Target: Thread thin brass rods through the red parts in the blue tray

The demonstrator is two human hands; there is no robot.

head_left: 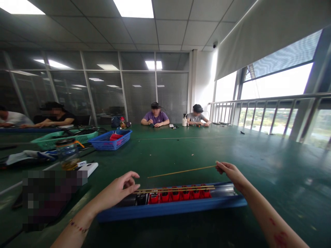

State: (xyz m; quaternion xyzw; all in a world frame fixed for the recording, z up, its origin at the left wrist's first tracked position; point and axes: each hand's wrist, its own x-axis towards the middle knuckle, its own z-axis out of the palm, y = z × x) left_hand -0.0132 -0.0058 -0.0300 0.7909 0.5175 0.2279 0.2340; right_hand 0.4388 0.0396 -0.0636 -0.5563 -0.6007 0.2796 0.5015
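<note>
A long blue tray (pixel 173 212) lies across the green table in front of me, with a row of red holders (pixel 176 195) inside it. Several thin wooden sticks (pixel 181 188) rest lengthwise over the holders. My right hand (pixel 229 172), above the tray's right end, pinches one end of a single thin stick (pixel 181 171), which points left, its far end free above the table. At the tray's left end is my left hand (pixel 126 186), fingers curved and apart, thumb beside the ends of the resting sticks. Nothing shows between its fingers.
A blue basket (pixel 110 143) with a red item and a green basket (pixel 46 142) stand at the left. Nearer are a glass jar (pixel 67 155) and a white object (pixel 89 169). Several people sit around the table's far and left sides. A railing (pixel 271 103) runs along the windows.
</note>
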